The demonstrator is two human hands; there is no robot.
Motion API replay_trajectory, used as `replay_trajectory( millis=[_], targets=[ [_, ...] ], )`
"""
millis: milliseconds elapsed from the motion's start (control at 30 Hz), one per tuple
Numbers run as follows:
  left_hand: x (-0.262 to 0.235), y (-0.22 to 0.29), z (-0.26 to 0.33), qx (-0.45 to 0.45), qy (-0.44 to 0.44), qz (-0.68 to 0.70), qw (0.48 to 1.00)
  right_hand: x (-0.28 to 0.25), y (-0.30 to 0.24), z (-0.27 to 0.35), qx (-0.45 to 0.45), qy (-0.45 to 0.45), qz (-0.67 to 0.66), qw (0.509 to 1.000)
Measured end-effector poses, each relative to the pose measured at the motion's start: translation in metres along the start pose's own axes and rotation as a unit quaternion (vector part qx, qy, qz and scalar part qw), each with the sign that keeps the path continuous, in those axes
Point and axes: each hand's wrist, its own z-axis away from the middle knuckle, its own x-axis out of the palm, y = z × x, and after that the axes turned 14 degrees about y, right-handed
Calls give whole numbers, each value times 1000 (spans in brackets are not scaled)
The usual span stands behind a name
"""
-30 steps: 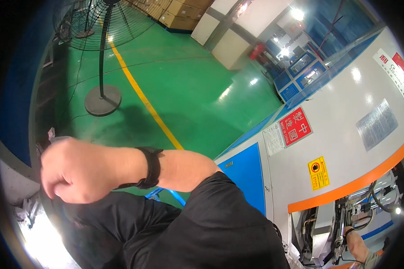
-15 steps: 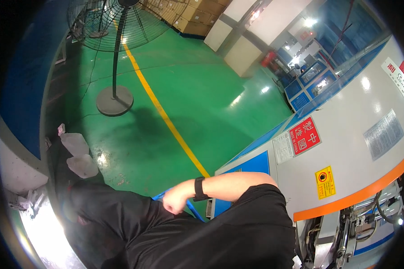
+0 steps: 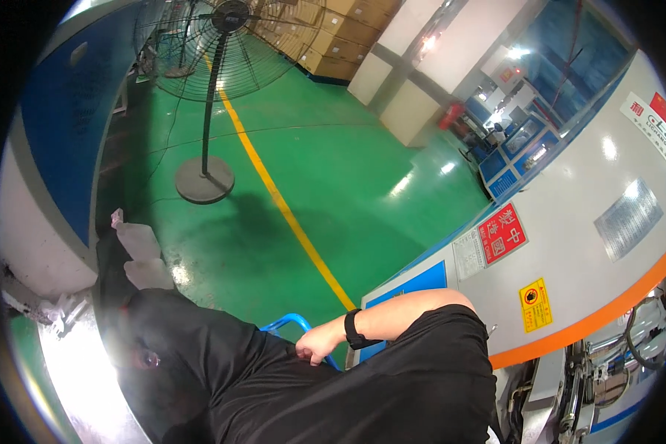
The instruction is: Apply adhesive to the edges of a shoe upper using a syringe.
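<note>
My right hand (image 3: 320, 345), with a black band (image 3: 354, 330) on its wrist, lies low in the middle of the view. Its fingers are curled down against the black cloth (image 3: 274, 388) of my clothing, and whatever they may hold is hidden. My bent forearm reaches in from the right, out of a black sleeve. A bent blue tube (image 3: 292, 321) shows just behind the hand; I cannot tell whether they touch. My left hand does not show.
On the right stands a large white machine (image 3: 562, 251) with an orange edge. A floor fan (image 3: 205, 180) stands ahead beside a yellow floor line (image 3: 274, 194). Pale translucent pieces (image 3: 146, 255) lie near the blue-and-white machine (image 3: 55, 140) at left. Cardboard boxes (image 3: 340, 37) are stacked at the back.
The view has shifted, so the surroundings sit lower and further right. My right hand also appears further right, still curled, and more of the blue tube shows.
</note>
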Motion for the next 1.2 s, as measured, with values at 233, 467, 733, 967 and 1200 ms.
replay_trajectory(
  millis=[233,467,733,967,1200],
  targets=[
    [-45,2,30,28,77,11,997,10,1,4,-3,-14,26,1000],
    [-83,-3,71,59,118,34,991,20,-2,3,24,-25,3,999],
    [-146,-22,44,166,28,54,984,16,8,-17,92,-126,-159,975],
    [-79,-19,72,116,105,132,979,18,1,-8,130,-128,-281,942],
    [-65,-23,69,133,146,139,970,11,-8,-6,172,-152,-330,916]
  ],
)
